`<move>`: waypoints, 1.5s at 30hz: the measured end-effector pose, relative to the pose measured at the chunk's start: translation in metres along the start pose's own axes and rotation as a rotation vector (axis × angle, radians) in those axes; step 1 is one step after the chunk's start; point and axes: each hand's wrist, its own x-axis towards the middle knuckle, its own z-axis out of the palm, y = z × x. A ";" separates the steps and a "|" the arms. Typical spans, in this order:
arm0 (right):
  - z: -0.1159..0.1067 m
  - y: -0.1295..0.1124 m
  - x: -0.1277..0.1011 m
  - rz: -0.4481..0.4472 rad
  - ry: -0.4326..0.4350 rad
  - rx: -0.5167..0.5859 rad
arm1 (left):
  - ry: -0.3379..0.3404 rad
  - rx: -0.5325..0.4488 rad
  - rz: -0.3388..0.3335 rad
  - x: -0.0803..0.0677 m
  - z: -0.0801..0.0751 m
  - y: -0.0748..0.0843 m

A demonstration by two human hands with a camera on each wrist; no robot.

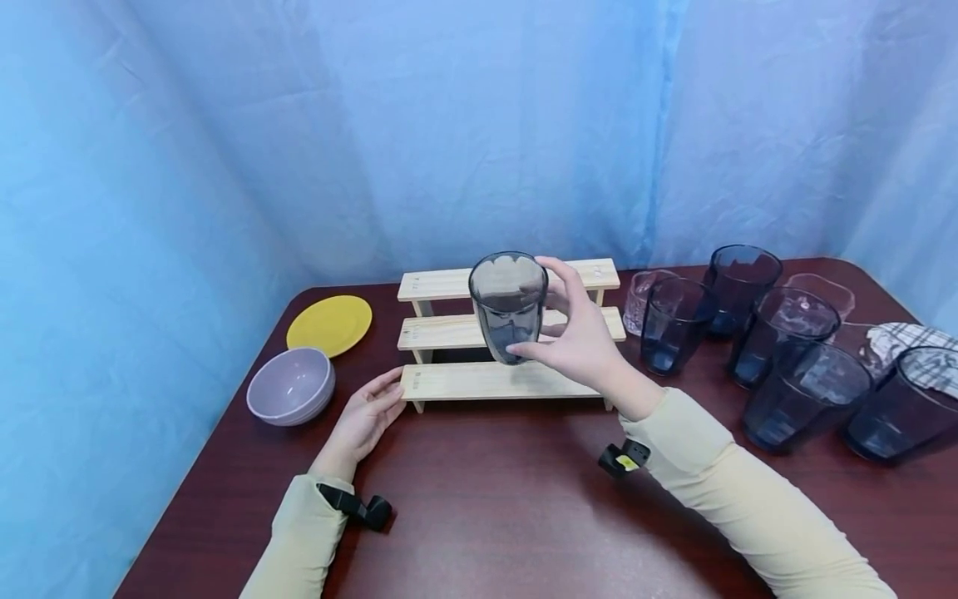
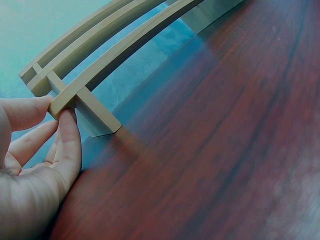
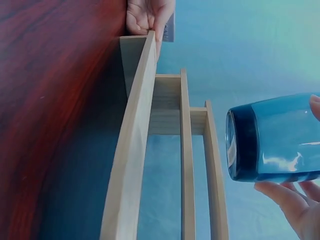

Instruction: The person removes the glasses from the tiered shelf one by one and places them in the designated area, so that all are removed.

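Observation:
In the head view my right hand (image 1: 572, 337) grips a smoky blue-grey glass tumbler (image 1: 509, 304) by its side, upright, in front of the upper tiers of a three-step wooden display stand (image 1: 479, 381). The right wrist view shows the glass's thick dark base (image 3: 245, 142) raised beside the steps. My left hand (image 1: 367, 416) is at the left end of the lowest step. In the left wrist view its thumb and fingers (image 2: 69, 140) pinch that step's end (image 2: 65, 102), thumb above and fingertips beneath.
Several dark blue tumblers (image 1: 808, 391) stand at the right, with a clear patterned glass (image 1: 638, 304) and a checked cloth (image 1: 920, 353) among them. A lavender bowl (image 1: 292, 387) and a yellow plate (image 1: 329, 324) sit left of the stand. A blue curtain (image 1: 479, 133) hangs behind the table.

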 end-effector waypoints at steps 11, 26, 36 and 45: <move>-0.026 -0.002 -0.029 -0.024 -0.028 -0.016 | -0.002 -0.023 -0.002 0.004 0.002 0.002; -0.058 0.004 -0.061 -0.106 -0.014 -0.127 | -0.003 -0.017 0.001 0.002 -0.001 0.003; -0.073 0.008 -0.078 -0.084 0.014 -0.308 | -0.007 -0.017 0.020 0.000 -0.002 0.003; -0.095 0.015 -0.107 -0.027 0.013 -0.391 | -0.019 -0.008 -0.004 0.001 0.001 0.000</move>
